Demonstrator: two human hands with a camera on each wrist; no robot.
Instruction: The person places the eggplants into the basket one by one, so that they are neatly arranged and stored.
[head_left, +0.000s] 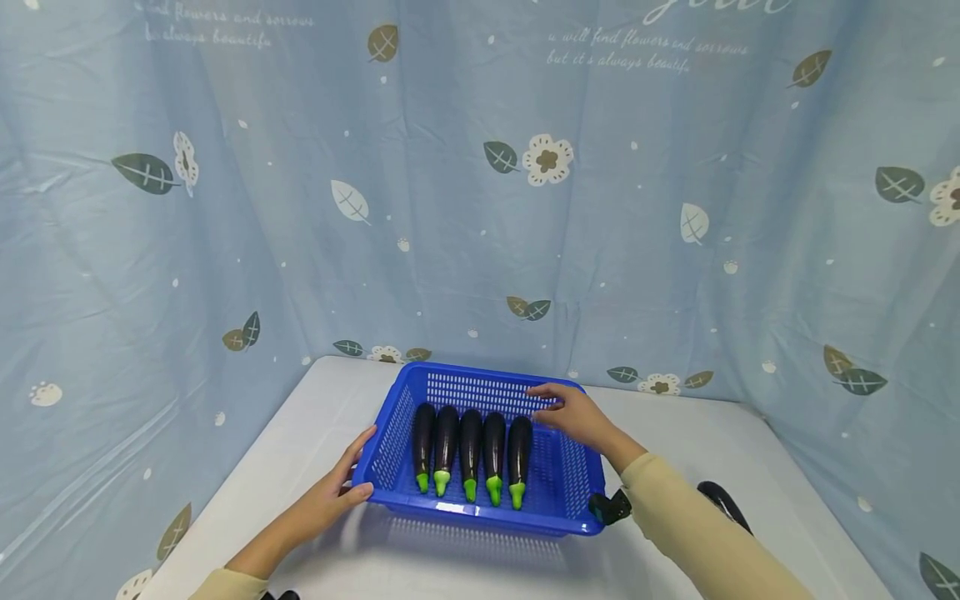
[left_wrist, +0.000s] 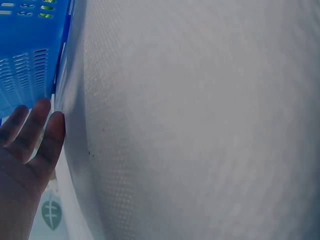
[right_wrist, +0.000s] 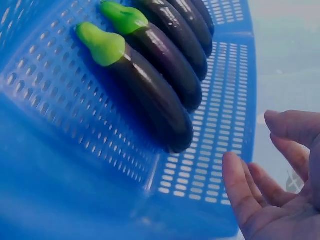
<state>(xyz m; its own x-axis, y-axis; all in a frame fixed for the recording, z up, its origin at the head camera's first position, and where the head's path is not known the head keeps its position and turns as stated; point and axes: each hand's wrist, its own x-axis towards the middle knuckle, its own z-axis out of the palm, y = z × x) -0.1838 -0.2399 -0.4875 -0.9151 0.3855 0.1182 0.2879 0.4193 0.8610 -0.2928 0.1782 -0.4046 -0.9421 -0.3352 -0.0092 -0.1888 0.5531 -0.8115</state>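
Observation:
A blue plastic basket [head_left: 551,479] with slotted walls stands on the white table. Inside it several dark purple eggplants [head_left: 470,446] with green caps lie side by side, caps towards the near side. My left hand [head_left: 322,500] is at the basket's left end, fingers extended and thumb by the near left corner; in the left wrist view its fingers lie by the basket wall. Above the basket's far right part hovers my right hand [head_left: 573,414], fingers loosely bent and holding nothing. The right wrist view shows it apart from the nearest eggplant [right_wrist: 155,102].
Another dark eggplant [head_left: 724,504] lies on the table to the right, partly covered by the right sleeve [head_left: 690,525]. A black wrist device [head_left: 613,507] shows by the basket's near right corner. A blue patterned curtain [head_left: 450,208] surrounds the white table [head_left: 660,433].

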